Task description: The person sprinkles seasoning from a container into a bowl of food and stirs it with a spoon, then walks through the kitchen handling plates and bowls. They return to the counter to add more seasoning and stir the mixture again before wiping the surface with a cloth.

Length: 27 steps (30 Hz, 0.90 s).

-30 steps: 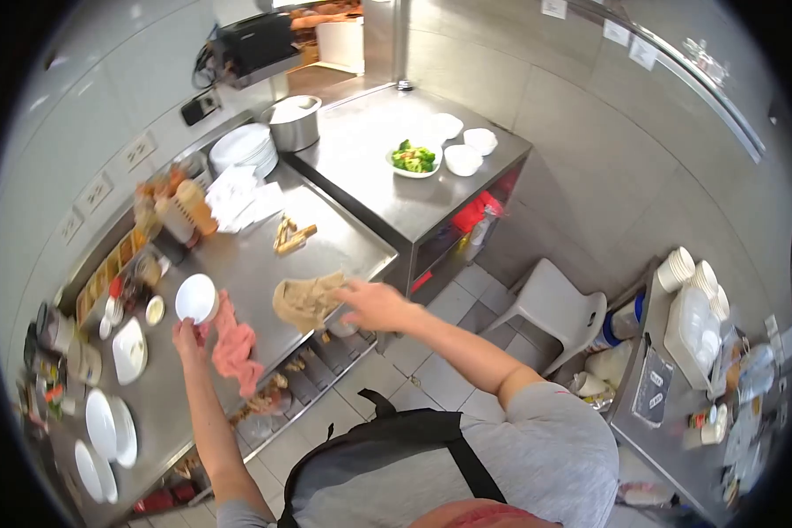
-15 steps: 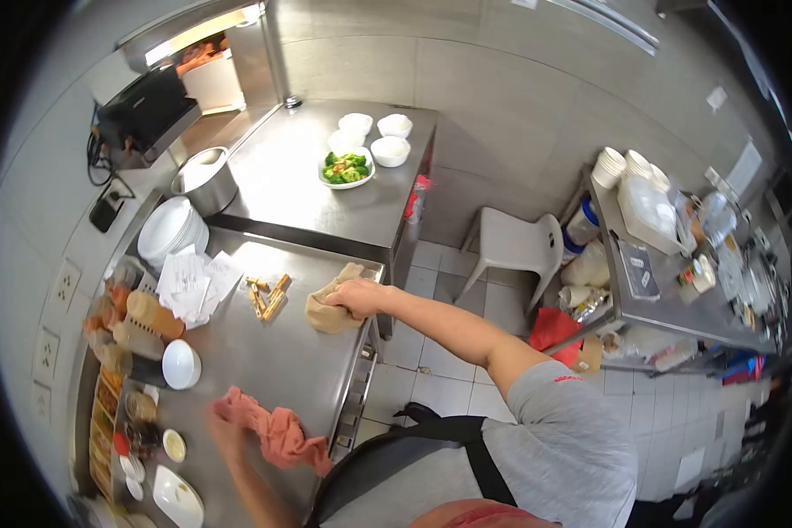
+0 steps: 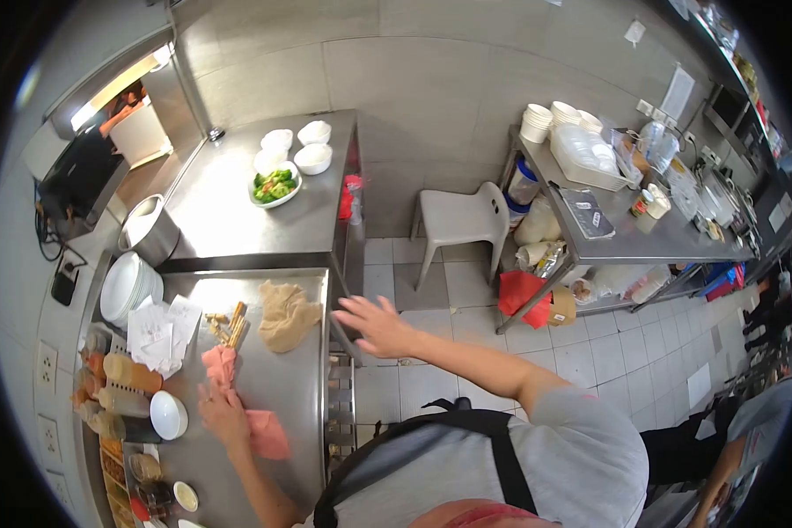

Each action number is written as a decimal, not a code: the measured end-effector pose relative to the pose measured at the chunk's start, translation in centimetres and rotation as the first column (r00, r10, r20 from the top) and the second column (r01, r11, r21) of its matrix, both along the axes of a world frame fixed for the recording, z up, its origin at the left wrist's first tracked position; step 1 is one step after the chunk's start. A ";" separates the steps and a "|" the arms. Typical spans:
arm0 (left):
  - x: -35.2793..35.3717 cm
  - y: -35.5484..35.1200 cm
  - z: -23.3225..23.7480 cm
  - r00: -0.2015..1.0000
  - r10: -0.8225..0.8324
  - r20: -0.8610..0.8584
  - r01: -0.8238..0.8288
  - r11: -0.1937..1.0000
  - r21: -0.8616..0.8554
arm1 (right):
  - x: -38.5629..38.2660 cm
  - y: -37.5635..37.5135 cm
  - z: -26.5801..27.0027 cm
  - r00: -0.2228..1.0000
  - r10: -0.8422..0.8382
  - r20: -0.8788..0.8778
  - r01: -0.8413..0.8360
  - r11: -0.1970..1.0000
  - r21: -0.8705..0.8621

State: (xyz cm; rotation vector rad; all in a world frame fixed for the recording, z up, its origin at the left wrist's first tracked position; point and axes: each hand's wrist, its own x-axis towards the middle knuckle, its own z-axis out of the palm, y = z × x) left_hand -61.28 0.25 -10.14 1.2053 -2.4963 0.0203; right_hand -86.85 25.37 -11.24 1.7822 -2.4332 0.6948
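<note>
My left hand (image 3: 223, 412) is on a pink cloth (image 3: 267, 435), its fingers gripping the cloth's bunched middle against the steel worktop (image 3: 277, 383). One end of the cloth reaches up towards a small group of light brown wooden pieces, possibly clothespins (image 3: 229, 326). My right hand (image 3: 377, 326) is empty, palm down with fingers spread, in the air just past the worktop's right edge. To its left, a crumpled beige cloth (image 3: 288, 317) lies flat on the steel.
White paper slips (image 3: 156, 339), stacked plates (image 3: 128, 286), squeeze bottles (image 3: 132, 373) and a white bowl (image 3: 169, 414) line the left side. Broccoli in a dish (image 3: 275, 187) stands by white bowls on the far counter. A white chair (image 3: 462, 216) is ahead. Another person (image 3: 757, 431) stands at right.
My right hand has let go of the beige cloth and moved right, off the worktop. My left hand has moved the pink cloth forward, towards the wooden pieces. The view has turned right.
</note>
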 end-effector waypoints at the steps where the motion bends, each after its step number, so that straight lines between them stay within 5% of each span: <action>1: -0.7 0.3 0.1 1.000 0.020 -0.015 -0.022 0.995 -0.093 | -0.6 3.4 -1.1 0.985 -0.111 0.135 0.103 0.993 0.063; 2: -1.5 1.0 0.1 0.999 0.038 -0.031 -0.043 0.982 -0.181 | -1.3 7.1 -2.9 0.938 -0.226 0.262 0.195 0.971 0.139; 4: -4.7 3.4 1.5 0.958 -0.155 -0.241 0.135 0.986 -0.096 | -2.1 15.7 -9.8 0.842 -0.459 0.283 0.459 0.886 0.071; 6: -9.5 7.3 3.4 0.863 -0.325 -0.386 0.332 0.942 -0.051 | -1.6 23.8 -8.6 0.714 -0.694 0.091 0.621 0.688 0.374; 7: -12.3 10.1 4.3 0.810 -0.399 -0.429 0.426 0.904 -0.038 | -1.5 27.6 -9.2 0.662 -0.746 0.073 0.686 0.643 0.342; 11: -22.5 23.2 6.1 0.462 -0.574 -0.676 0.818 0.571 0.075 | 0.1 42.0 -9.7 0.354 -0.934 0.059 0.906 0.358 0.227; 14: -28.7 33.7 7.9 0.291 -0.620 -0.728 0.909 0.417 0.008 | -0.2 50.8 -11.0 0.205 -0.967 0.152 0.961 0.229 0.155; 17: -32.8 44.0 10.4 0.461 -0.366 -0.808 0.879 0.310 0.361 | 0.0 57.4 -8.8 0.116 -0.966 0.231 0.974 0.156 0.163; 18: -34.9 45.8 9.0 0.309 -0.540 -0.783 0.948 0.243 0.206 | 0.0 60.5 -11.0 0.081 -0.955 0.284 0.970 0.142 0.199; 19: -36.2 48.6 9.3 0.339 -0.546 -0.766 0.939 0.240 0.244 | -0.5 62.4 -10.6 0.049 -0.986 0.160 0.930 0.103 0.352; 20: -37.8 51.1 8.8 0.242 -0.645 -0.725 0.961 0.260 0.089 | -0.7 64.4 -9.8 0.020 -1.000 0.024 0.871 0.029 0.490; 27: -48.3 66.1 8.2 0.147 -0.659 -0.738 0.987 0.049 0.153 | -7.3 82.9 -10.5 -0.250 -0.968 -0.005 0.880 -0.230 0.417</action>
